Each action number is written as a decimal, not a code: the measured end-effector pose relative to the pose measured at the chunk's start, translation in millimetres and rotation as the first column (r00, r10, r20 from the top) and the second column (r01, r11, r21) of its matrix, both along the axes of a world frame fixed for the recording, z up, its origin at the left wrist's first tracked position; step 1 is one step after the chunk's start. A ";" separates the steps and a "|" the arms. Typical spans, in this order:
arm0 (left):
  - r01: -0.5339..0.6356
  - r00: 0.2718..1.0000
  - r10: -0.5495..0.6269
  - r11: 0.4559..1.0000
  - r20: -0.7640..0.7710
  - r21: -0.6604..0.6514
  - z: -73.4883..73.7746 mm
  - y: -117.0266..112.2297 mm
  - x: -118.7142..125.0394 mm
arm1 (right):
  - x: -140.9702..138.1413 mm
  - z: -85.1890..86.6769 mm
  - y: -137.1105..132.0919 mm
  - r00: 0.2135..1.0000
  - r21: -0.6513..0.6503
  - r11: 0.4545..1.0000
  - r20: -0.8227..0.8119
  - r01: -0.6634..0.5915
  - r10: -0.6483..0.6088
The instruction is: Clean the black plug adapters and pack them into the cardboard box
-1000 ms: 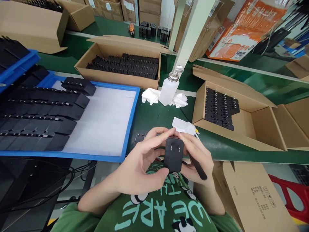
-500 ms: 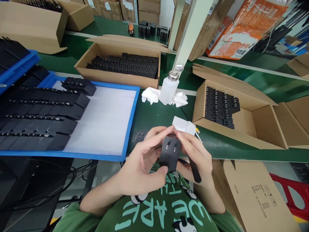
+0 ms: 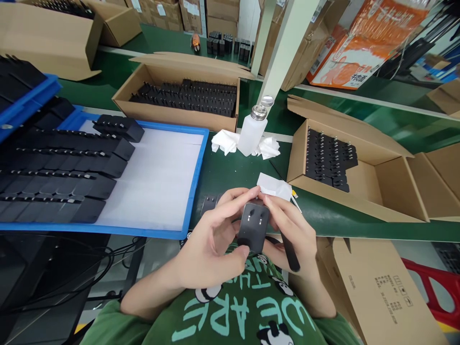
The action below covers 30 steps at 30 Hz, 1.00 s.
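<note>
Between both hands, low in the middle of the view, is a black plug-in power adapter [image 3: 253, 228] with two metal prongs facing up. My left hand [image 3: 215, 239] grips its left side, thumb at the lower edge and fingertips at the top. At its right side my right hand [image 3: 293, 227] holds the top corner with its fingers. A thin black strip-like handle [image 3: 290, 254] also sticks out of the right hand; its other end is hidden. Just left of the hands, another black adapter [image 3: 208, 204] lies on the green table, partly covered by the left fingers.
A blue-rimmed tray [image 3: 194, 191] with rows of black adapters stands at left. Cardboard boxes of adapters stand behind [image 3: 172, 115] and at right [image 3: 359, 203]. A white pump bottle [image 3: 251, 132] sits among crumpled tissues [image 3: 225, 142]. White paper [image 3: 273, 186] lies beyond the hands.
Almost nothing differs. Both hands keep their hold on the adapter, and the whole view has shifted very slightly.
</note>
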<state>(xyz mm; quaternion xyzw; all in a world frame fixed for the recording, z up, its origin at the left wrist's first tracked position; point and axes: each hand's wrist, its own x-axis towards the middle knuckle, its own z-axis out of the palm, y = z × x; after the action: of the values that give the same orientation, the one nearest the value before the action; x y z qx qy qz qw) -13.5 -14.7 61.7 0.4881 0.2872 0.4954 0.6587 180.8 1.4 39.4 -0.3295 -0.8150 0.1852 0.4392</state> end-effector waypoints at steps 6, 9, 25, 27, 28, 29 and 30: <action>0.000 1.000 0.000 1.000 -0.011 0.005 0.8 0.7 1.3 | -0.3 0.1 1.3 1.000 0.028 1.000 0.006 0.013 -0.014; -0.004 1.000 0.004 1.000 -0.013 0.023 0.3 1.6 1.3 | -0.5 0.1 1.3 0.999 0.041 0.999 0.019 0.030 -0.030; -0.101 0.986 0.113 0.990 -0.122 0.103 -21.7 7.9 6.8 | 3.1 -11.4 14.2 0.999 0.021 0.999 -0.014 -0.033 0.033; -0.081 0.994 0.088 0.992 -0.069 0.094 -27.3 13.1 3.8 | 4.2 -16.4 15.9 0.999 0.035 0.999 -0.020 -0.029 0.030; -0.057 0.998 0.059 0.995 -0.018 0.086 -29.6 15.4 2.6 | 4.8 -18.8 16.6 1.000 0.029 0.999 -0.022 -0.020 0.021; -0.024 0.999 0.021 0.996 0.034 0.081 -31.5 17.2 1.9 | 5.3 -21.1 17.2 1.000 0.022 1.000 -0.028 -0.004 0.005; 0.005 0.997 -0.011 0.996 0.073 0.086 -33.0 18.2 1.9 | 5.9 -23.2 17.6 0.999 0.014 1.000 -0.036 0.014 -0.013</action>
<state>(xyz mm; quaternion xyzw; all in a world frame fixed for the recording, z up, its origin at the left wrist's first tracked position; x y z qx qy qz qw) -11.6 3.6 28.7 0.4986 0.2393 0.5222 0.6492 186.7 19.0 16.2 -0.3284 -0.8060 0.1823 0.4575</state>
